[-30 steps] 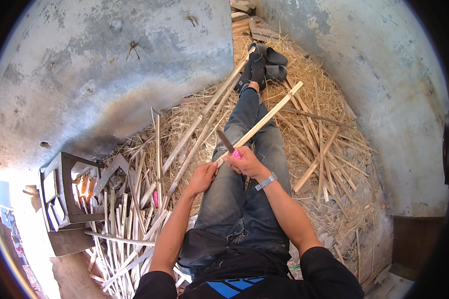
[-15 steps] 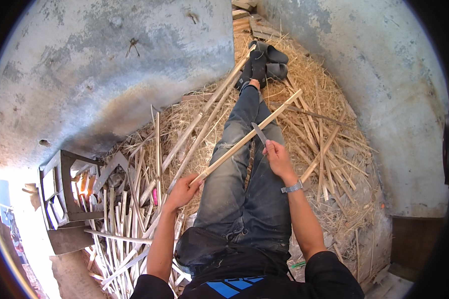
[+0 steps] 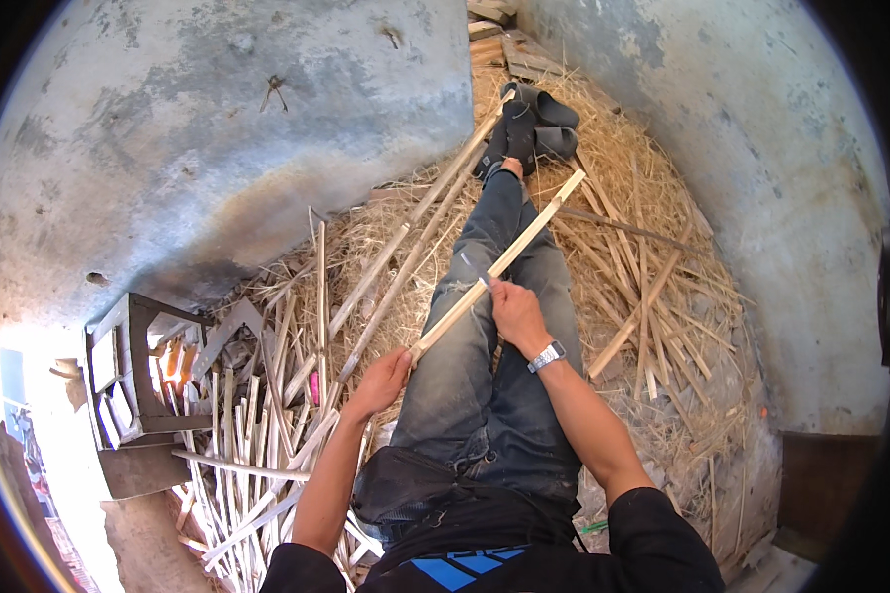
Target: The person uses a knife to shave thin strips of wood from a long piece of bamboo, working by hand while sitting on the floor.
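Observation:
A long pale bamboo strip (image 3: 524, 237) lies slanted across my jeans-clad legs (image 3: 475, 376), its far end pointing up right. My left hand (image 3: 381, 381) grips its near end by my left thigh. My right hand (image 3: 514, 311), with a watch on the wrist, is closed around a small knife (image 3: 477, 275) whose blade rests against the strip near its middle. I sit on the ground with my legs stretched out, dark shoes (image 3: 514, 128) at the far end.
Straw and shavings (image 3: 653, 227) cover the ground around my legs. Several split bamboo strips (image 3: 257, 435) are piled at my left, with long poles (image 3: 405, 247) leaning away. A dark metal frame (image 3: 133, 376) stands at the left. Grey concrete walls (image 3: 218, 128) close in on both sides.
My right hand with the knife slid far up the strip, then came partway back toward me. My left hand dropped lower left, still holding the strip's near end.

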Available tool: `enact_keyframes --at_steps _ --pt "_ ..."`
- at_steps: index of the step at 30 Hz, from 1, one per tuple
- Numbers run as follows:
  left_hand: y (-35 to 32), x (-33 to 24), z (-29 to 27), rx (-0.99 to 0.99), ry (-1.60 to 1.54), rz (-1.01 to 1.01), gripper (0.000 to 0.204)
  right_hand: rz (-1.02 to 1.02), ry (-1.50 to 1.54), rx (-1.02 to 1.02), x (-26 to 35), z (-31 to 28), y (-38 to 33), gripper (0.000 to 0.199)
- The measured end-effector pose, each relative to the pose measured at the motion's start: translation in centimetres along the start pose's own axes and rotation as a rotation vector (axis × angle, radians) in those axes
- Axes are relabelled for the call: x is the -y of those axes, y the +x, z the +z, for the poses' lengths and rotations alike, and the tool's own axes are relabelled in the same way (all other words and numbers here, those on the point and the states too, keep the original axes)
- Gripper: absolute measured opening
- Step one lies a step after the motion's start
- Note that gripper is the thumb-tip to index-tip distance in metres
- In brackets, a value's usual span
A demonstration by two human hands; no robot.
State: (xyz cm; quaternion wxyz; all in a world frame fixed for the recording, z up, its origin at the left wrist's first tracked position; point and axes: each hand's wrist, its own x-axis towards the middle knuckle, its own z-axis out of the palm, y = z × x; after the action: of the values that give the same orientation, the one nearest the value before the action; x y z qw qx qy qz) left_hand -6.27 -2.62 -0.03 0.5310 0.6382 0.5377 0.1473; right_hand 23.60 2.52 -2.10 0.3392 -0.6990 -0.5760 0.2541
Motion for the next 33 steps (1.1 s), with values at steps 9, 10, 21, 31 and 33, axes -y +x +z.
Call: enact_keyframes --at_steps 9,10,21,31,33 --pt "4.0 -3.0 1.1 -0.051 0.075 0.092 0.043 0.087 0.107 0.147 0.8 -0.5 -2.7 0.056" --pt "4.4 -3.1 1.3 -0.055 0.084 0.084 0.043 0.095 0.108 0.159 0.9 -0.5 -2.9 0.056" --pt "6.9 -4.1 2.6 -0.04 0.079 0.092 0.042 0.274 0.394 0.398 1.7 -0.4 -4.8 0.062" --pt "3.2 -3.0 0.5 -0.039 0.138 0.113 0.039 0.135 0.231 0.057 -1.4 -1.0 -2.6 0.058" --pt "0.7 -2.1 0.1 -0.06 0.146 0.105 0.037 0.112 0.18 0.008 -1.3 -1.8 -1.9 0.056"
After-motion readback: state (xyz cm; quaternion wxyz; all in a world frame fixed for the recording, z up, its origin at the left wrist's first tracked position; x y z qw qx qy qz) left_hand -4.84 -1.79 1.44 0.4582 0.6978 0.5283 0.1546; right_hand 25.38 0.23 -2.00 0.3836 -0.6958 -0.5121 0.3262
